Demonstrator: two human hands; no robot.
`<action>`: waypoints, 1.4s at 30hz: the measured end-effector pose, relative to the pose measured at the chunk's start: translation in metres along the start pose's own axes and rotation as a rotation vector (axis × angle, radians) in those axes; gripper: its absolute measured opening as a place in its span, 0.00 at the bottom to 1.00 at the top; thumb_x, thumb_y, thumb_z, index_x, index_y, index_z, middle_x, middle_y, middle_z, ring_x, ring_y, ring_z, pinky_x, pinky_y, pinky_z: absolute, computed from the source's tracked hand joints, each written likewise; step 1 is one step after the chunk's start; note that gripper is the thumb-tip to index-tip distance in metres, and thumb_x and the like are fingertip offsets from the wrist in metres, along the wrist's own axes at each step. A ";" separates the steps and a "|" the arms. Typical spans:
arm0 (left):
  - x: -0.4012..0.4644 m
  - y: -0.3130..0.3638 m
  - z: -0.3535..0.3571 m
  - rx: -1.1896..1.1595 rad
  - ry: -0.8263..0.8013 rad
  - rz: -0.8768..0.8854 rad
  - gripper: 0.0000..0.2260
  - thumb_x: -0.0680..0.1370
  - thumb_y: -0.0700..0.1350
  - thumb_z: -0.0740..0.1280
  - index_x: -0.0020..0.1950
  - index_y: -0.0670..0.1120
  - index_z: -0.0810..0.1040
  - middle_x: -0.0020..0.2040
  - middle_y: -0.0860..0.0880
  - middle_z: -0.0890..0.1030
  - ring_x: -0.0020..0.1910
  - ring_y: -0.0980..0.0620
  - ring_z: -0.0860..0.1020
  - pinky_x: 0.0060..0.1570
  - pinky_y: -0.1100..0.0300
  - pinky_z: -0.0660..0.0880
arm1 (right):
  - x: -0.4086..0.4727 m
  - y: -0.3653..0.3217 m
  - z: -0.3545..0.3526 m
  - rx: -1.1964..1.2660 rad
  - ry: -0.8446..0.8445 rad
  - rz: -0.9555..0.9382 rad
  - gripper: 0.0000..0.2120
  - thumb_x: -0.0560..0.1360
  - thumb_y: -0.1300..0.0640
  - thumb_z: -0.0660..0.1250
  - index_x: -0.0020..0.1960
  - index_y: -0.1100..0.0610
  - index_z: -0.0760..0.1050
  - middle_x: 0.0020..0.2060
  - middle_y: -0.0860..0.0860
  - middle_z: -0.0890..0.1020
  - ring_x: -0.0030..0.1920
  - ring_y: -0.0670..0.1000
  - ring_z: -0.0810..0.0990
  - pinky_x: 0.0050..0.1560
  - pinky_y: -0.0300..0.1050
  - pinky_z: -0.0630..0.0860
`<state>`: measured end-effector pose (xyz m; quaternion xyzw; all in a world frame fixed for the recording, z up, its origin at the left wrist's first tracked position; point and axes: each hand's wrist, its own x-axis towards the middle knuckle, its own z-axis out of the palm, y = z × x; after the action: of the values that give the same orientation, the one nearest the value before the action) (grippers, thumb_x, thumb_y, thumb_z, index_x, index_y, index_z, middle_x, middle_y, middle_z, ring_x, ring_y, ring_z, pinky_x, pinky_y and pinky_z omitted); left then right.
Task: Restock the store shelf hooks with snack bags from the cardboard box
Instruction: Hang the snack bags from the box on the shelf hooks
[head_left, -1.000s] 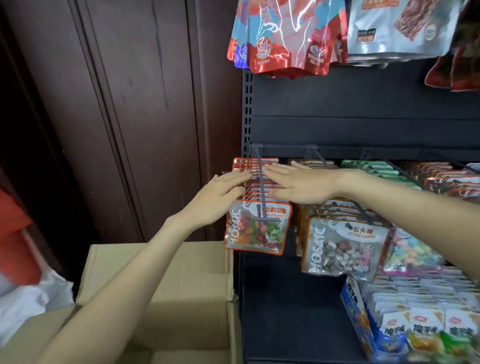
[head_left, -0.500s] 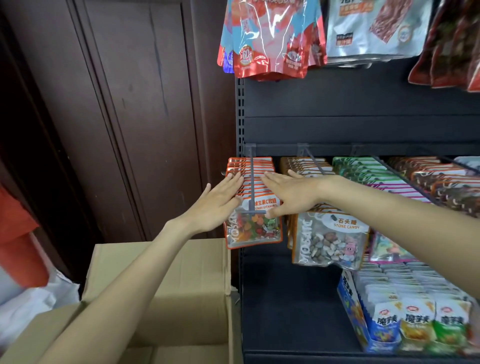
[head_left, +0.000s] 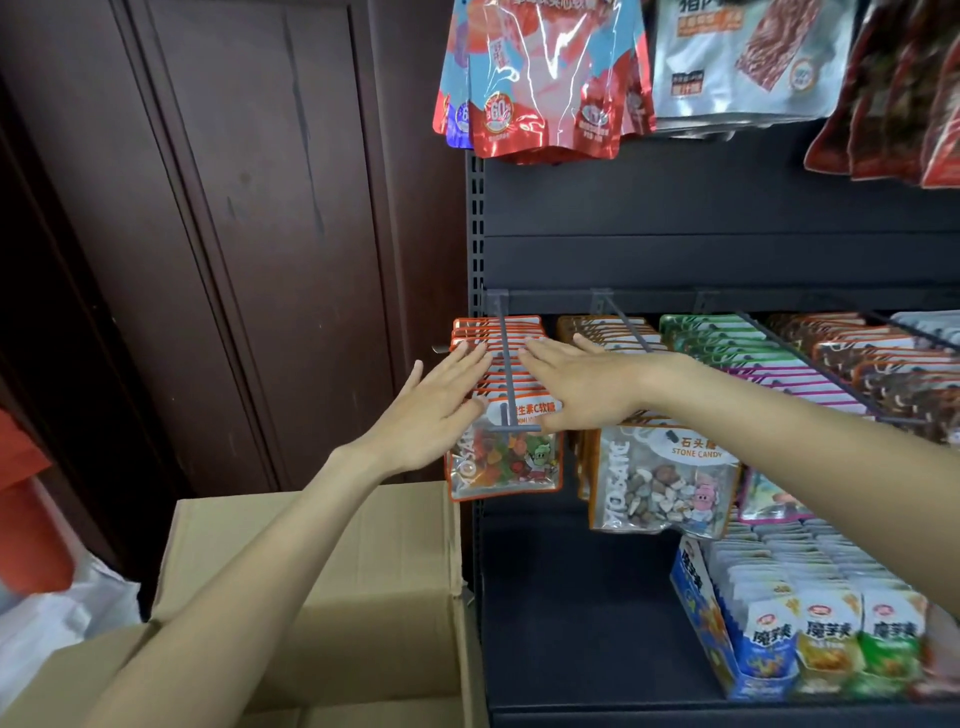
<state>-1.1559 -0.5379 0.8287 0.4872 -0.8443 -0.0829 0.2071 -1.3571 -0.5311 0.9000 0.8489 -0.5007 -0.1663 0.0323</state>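
Observation:
A row of orange-edged gummy candy bags (head_left: 506, 462) hangs on the leftmost grey hook (head_left: 506, 364) of the dark shelf. My left hand (head_left: 431, 410) lies flat with straight fingers on the tops of these bags, left of the hook. On the other side of the hook, my right hand (head_left: 576, 384) also presses flat on the bag tops. Neither hand holds a bag. The open cardboard box (head_left: 322, 587) stands below my left arm; its inside is hidden.
Stone candy bags (head_left: 665, 483) hang on the neighbouring hook, with green and brown bag rows further right. Large red and silver pouches (head_left: 540, 78) hang above. A display box of small packets (head_left: 810, 623) sits on the lower shelf. A dark wooden door (head_left: 249, 234) is at left.
Both hands stayed flat on the bag tops and slid slightly toward the front of the hook. The view shifted a little to the right and closer.

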 end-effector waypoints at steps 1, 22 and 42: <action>-0.002 -0.001 0.000 0.006 0.034 0.026 0.23 0.84 0.52 0.50 0.78 0.54 0.49 0.77 0.61 0.46 0.73 0.67 0.40 0.72 0.53 0.34 | -0.006 -0.002 -0.001 -0.012 0.026 0.007 0.40 0.80 0.39 0.53 0.78 0.59 0.37 0.77 0.55 0.37 0.77 0.52 0.35 0.76 0.54 0.37; -0.024 0.003 0.008 0.113 0.193 0.130 0.21 0.84 0.49 0.54 0.77 0.51 0.59 0.77 0.56 0.60 0.74 0.64 0.46 0.73 0.52 0.35 | -0.020 -0.045 0.071 0.025 0.777 0.190 0.20 0.72 0.54 0.72 0.62 0.59 0.79 0.58 0.55 0.82 0.66 0.59 0.74 0.69 0.65 0.62; -0.110 0.051 0.026 -0.330 0.835 -0.116 0.11 0.78 0.49 0.61 0.57 0.52 0.78 0.43 0.58 0.80 0.48 0.57 0.77 0.50 0.70 0.68 | -0.091 -0.085 0.103 0.731 1.395 0.116 0.11 0.79 0.56 0.61 0.56 0.58 0.79 0.46 0.47 0.82 0.46 0.44 0.77 0.46 0.32 0.69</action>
<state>-1.1589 -0.4197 0.7931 0.4859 -0.6352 -0.0245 0.5999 -1.3583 -0.3992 0.8066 0.6867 -0.4310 0.5816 0.0665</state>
